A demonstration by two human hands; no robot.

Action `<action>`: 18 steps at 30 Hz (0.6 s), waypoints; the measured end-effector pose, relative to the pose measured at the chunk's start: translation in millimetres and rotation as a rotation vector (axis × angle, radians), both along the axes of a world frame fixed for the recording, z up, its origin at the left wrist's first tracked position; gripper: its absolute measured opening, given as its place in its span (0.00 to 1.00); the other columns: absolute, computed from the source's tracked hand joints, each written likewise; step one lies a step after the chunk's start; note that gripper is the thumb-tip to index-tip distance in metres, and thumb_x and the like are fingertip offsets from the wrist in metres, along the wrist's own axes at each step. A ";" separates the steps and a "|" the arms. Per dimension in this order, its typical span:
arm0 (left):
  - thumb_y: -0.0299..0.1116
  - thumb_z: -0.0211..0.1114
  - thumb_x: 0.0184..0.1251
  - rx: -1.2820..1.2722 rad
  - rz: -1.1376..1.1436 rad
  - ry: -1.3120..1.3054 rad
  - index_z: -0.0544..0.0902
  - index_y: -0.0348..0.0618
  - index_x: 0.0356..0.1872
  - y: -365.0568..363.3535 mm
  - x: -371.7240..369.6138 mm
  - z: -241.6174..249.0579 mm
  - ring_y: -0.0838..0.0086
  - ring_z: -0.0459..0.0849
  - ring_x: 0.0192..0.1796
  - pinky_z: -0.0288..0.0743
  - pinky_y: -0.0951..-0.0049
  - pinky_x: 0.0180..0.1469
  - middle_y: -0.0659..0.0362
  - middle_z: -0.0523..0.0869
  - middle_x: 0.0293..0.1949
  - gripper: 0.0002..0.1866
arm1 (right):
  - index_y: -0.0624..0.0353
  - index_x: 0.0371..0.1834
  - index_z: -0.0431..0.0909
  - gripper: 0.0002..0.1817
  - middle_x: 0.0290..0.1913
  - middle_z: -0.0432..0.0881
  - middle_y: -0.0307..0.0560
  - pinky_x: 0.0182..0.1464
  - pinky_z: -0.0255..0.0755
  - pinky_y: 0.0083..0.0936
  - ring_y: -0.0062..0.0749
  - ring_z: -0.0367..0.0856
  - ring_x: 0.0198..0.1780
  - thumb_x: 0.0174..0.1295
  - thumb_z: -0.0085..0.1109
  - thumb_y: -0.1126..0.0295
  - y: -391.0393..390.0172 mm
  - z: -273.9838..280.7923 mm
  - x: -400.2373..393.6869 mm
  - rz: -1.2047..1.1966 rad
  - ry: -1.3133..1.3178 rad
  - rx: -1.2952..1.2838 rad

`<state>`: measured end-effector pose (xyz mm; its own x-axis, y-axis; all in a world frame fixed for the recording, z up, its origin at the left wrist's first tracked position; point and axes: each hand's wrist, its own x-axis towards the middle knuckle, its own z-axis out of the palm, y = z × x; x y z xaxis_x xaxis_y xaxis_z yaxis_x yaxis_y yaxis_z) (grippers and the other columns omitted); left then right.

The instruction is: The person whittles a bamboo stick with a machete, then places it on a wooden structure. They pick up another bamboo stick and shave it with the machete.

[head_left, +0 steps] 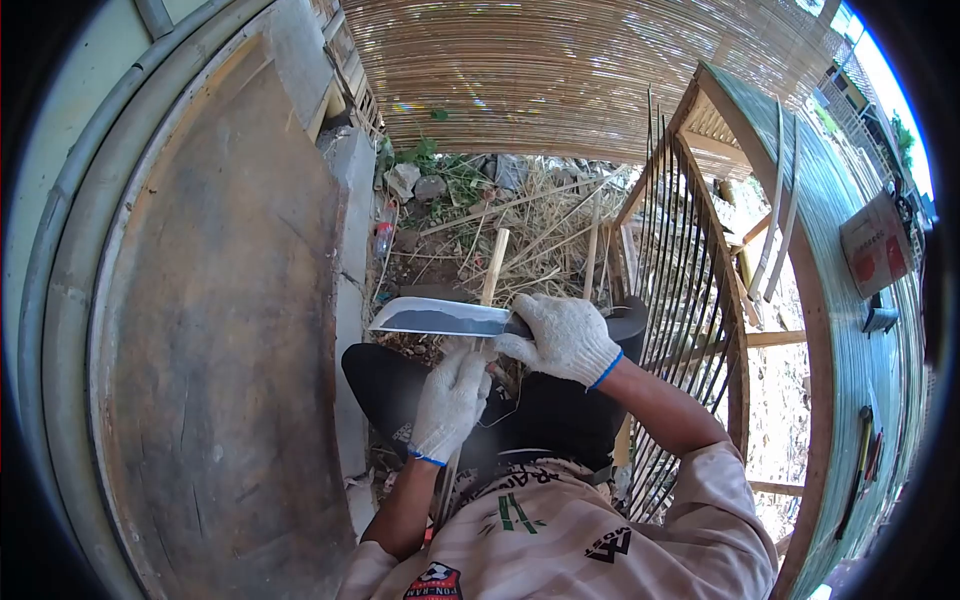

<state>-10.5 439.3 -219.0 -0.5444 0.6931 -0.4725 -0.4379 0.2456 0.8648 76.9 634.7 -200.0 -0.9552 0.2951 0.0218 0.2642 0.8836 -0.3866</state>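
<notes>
A printed shirt [590, 505] is filling the foreground as the gloved left hand [449, 403] is clamping a pale strip [495, 265] that is crossing under a knife [440, 321], which the gloved right hand [573, 342] is gripping, apparently shaving; the next stroke is likely calling for level pressure.

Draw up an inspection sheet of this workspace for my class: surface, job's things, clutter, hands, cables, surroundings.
Surface: littered ground; no tabletop under the work.
Job's things: large knife, blade across a pale strip.
Clutter: dry stalks on the ground; red-marked container on the green-topped structure.
Hands: gloved left hand grips the strip; gloved right hand grips the knife's handle.
Cables: nothing seen.
Surroundings: slatted screen ahead, brown panel at left.
</notes>
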 end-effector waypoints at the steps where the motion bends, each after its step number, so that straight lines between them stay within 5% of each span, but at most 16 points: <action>1: 0.40 0.56 0.89 -0.004 0.002 -0.002 0.84 0.41 0.54 0.6 1.1 -0.9 0.87 0.66 0.20 0.59 0.80 0.20 0.70 0.73 0.25 0.14 | 0.57 0.40 0.82 0.32 0.34 0.88 0.54 0.42 0.81 0.51 0.55 0.91 0.40 0.69 0.62 0.33 2.3 -3.2 -3.1 0.002 -0.002 -0.004; 18: 0.39 0.53 0.90 -0.031 0.115 -0.163 0.79 0.47 0.49 -3.5 -7.4 -44.2 0.86 0.61 0.15 0.53 0.78 0.16 0.73 0.65 0.20 0.10 | 0.54 0.40 0.81 0.37 0.31 0.86 0.55 0.38 0.79 0.53 0.59 0.88 0.35 0.63 0.58 0.25 58.4 -92.5 -52.1 0.164 -0.016 0.105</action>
<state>-17.8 435.8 -263.1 -0.5338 0.6144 -0.5810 -0.5979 0.2116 0.7731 24.8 693.0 -292.5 -0.9908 0.1323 0.0290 0.1185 0.9505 -0.2873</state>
